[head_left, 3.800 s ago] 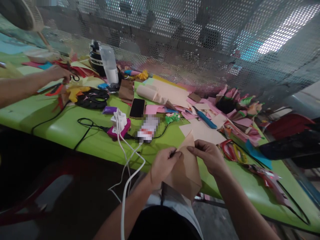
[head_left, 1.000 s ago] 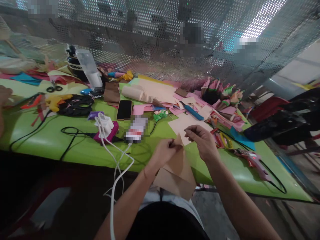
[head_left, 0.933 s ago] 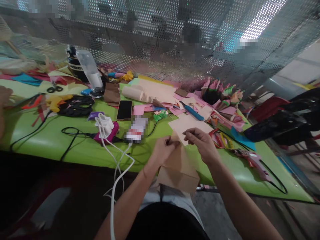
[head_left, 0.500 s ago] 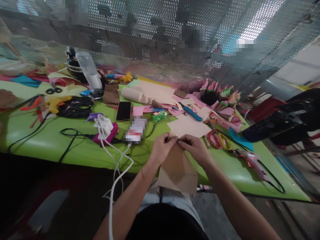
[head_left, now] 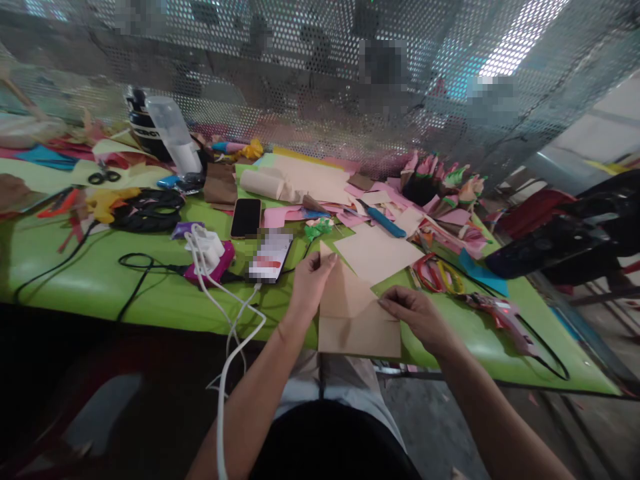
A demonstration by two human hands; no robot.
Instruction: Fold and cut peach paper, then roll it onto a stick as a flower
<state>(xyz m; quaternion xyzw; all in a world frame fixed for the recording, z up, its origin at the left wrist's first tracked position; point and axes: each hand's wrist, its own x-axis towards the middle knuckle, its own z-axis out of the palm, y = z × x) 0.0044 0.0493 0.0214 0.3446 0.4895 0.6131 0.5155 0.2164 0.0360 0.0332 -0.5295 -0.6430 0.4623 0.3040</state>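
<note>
A creased tan paper sheet (head_left: 357,333) spreads across the lower centre of the frame, by the near edge of the lime-green counter (head_left: 450,353). Half a second ago both hands met at its narrow tip — now they're apart and it looks wider, flatter. The left hand (head_left: 309,280) has its fingers pinching the upper-left corner; the right hand (head_left: 417,317) pinches the right edge between thumb and forefinger. Just above lies a flat cream paper sheet (head_left: 377,253); further right, a pink plastic glue gun (head_left: 510,321).
</note>
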